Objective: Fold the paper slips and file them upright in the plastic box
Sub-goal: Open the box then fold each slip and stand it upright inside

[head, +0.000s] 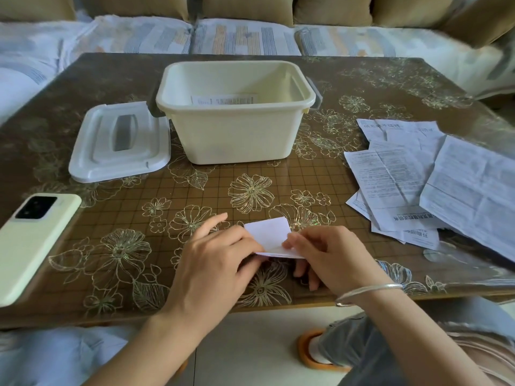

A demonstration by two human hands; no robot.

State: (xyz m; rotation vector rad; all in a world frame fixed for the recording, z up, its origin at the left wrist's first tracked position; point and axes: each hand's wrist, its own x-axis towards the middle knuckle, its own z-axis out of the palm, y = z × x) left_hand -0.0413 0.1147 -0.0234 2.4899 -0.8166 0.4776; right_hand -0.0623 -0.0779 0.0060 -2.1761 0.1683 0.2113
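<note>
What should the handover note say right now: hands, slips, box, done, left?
Left hand and right hand both pinch a small white folded paper slip at the near edge of the brown flower-patterned table.
Open cream plastic box stands mid-table; its white lid with grey handle lies to its left.
Done: one printed slip is inside the box, at the far wall.
Left: finish this fold, file it, then work through the pile of creased printed sheets on the right.
</note>
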